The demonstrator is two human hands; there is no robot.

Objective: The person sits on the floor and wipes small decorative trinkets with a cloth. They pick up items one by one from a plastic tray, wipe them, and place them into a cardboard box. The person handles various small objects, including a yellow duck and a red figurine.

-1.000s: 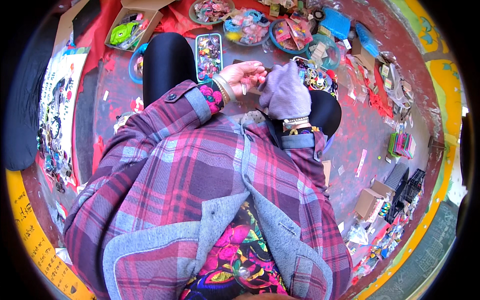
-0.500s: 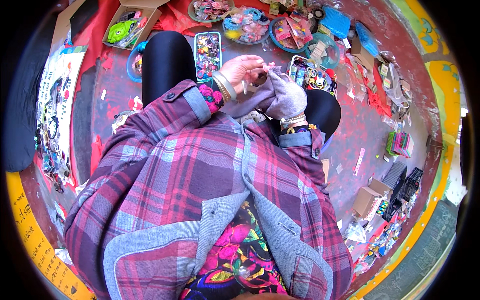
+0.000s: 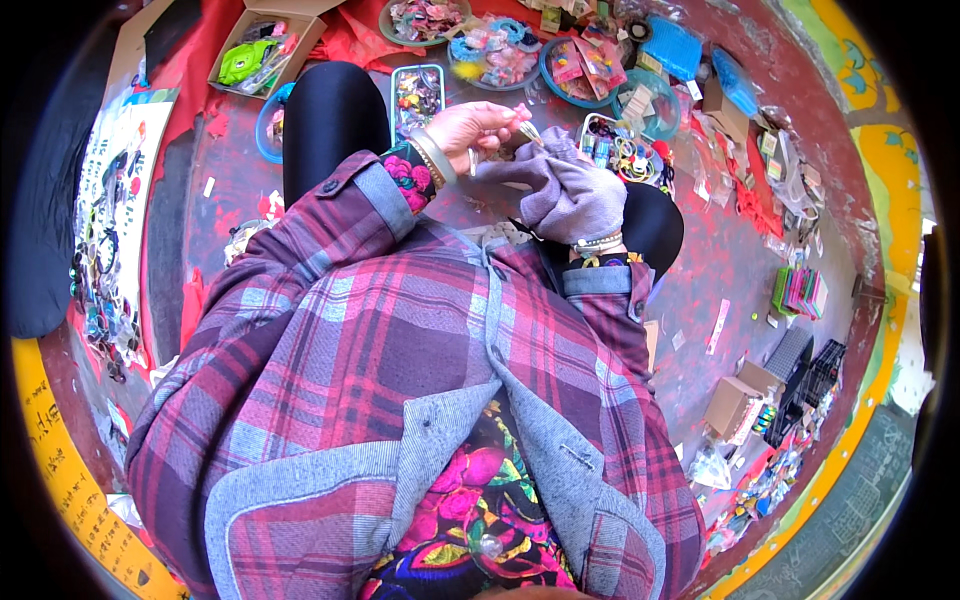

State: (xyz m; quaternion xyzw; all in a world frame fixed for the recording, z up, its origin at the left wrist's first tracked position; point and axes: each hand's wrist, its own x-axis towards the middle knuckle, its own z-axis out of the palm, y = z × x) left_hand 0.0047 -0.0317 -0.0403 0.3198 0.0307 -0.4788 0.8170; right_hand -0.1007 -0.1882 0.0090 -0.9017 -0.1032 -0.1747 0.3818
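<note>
The fingertips of my left hand (image 3: 470,132) pinch a small pink ornament (image 3: 522,114). Beside it, a pale, thin pronged part (image 3: 531,134) shows, and I cannot tell whether it belongs to the ornament. A short white stick (image 3: 473,163) pokes out under the same hand. A greyish-purple cloth (image 3: 570,195) drapes over my right hand, hiding its fingers; the hand's wrist with bracelets (image 3: 598,243) comes out below. The cloth's top edge lies close to the ornament, and a loose end trails left between my hands.
Ahead stand a basket of small trinkets (image 3: 417,98), a basket of hair ties (image 3: 628,150) and round trays of accessories (image 3: 495,52). An open cardboard box (image 3: 268,50) sits far left. At right are colourful small baskets (image 3: 800,291) and a carton (image 3: 737,402). My knees flank the work.
My left hand has drawn back slightly to the left with the pink ornament. The cloth-covered right hand has shifted a little to the right and down, so a gap shows between them.
</note>
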